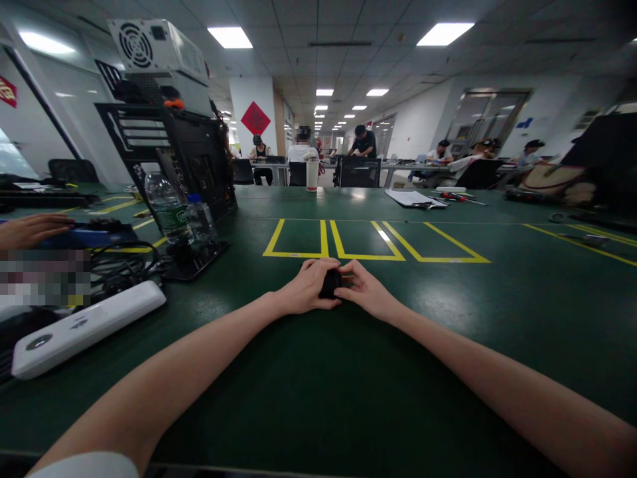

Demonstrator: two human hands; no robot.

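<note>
A small black object (pixel 329 285) is held between my hands, low over the green table; its kind cannot be made out. My left hand (pixel 309 285) curls around its left side, fingers over the top and thumb along the near edge. From the right, my right hand (pixel 363 287) grips its edge with bent fingers and thumb. The fingers hide much of the object. Just beyond my hands, yellow tape (pixel 298 255) marks several boxes on the table.
To the left stand a black computer case (pixel 194 156), a large water bottle (pixel 166 209), a smaller blue-capped bottle (pixel 200 222) and a white power strip (pixel 89 328). Another person's hand (pixel 34 229) is at far left. Farther back are a white cup (pixel 312 176), a clipboard (pixel 415 198) and screwdrivers (pixel 455 197).
</note>
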